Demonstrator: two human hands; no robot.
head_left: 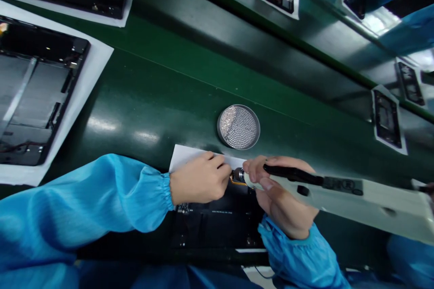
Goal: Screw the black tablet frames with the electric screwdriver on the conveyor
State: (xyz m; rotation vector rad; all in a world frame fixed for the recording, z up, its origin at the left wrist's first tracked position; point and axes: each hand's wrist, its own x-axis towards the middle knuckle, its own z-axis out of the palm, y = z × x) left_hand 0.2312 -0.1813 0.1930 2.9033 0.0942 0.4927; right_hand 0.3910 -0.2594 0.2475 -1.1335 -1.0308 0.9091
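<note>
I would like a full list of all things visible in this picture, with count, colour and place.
electric screwdriver: one, white and black, lower right, in the right hand
round screw tray: one, silver, centre of the belt
open device: one, black, on white paper under the hands
other open devices: several, black and grey, on white sheets at left and along the top
conveyor belt: one, dark green, across the view
sleeves: two, blue
left hand: one, fingers pressed on the device by the screwdriver tip
right hand: one, gripping the screwdriver
</note>
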